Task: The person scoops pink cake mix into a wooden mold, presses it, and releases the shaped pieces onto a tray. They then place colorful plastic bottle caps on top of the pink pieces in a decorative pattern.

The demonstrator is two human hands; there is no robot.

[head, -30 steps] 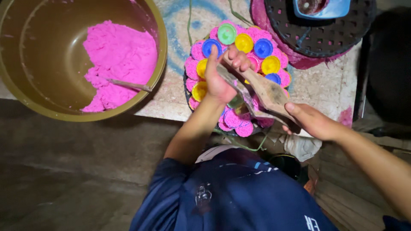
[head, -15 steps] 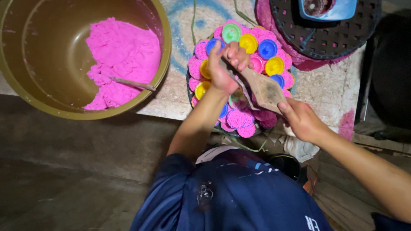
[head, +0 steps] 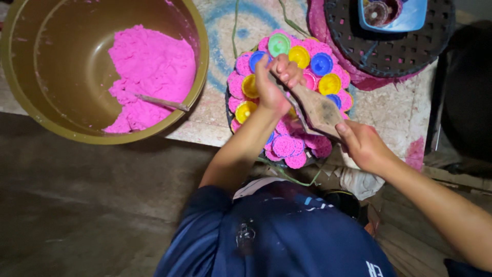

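- Flat brown wooden paddle [head: 319,109] runs diagonally over the round tray of small coloured plastic cup moulds [head: 328,84]; its tip sits at the tray centre, so it reaches a mould there.
- Right hand [head: 361,145] is clenched around the paddle's lower end, thumb on top for pressure.
- Left hand [head: 274,84] is closed on the paddle tip and whatever is under it; exact object hidden, likely a mould steadied there.
- Some moulds are face-up, while pink pressed cakes [head: 287,146] lie at the near edge.
- Large olive-brown basin [head: 197,77] of pink crumbly powder [head: 148,66] sits just left on the counter [head: 220,123], within reach for refills; thin stick [head: 161,101] left in the powder.
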